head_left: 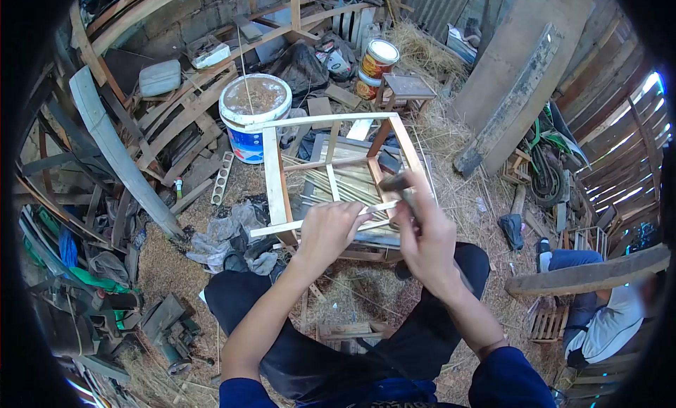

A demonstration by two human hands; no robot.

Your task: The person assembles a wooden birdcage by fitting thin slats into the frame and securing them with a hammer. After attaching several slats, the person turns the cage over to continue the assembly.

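A pale wooden strip (276,228) lies across the near side of a wooden frame (273,176), reaching from left of my left hand to my right hand. My left hand (329,230) is closed around the strip near its middle. My right hand (426,232) is at the strip's right end, with its fingers curled around a dark tool (400,183) that is blurred, so its kind cannot be made out. Beneath the strip, several thin sticks (352,185) lie inside the frame.
A white and blue bucket (246,137) stands behind the frame at left, with paint cans (380,56) and a small stool (410,88) farther back. Long planks (116,151) lean at left. A person (612,323) sits at far right beside a curved beam (588,275).
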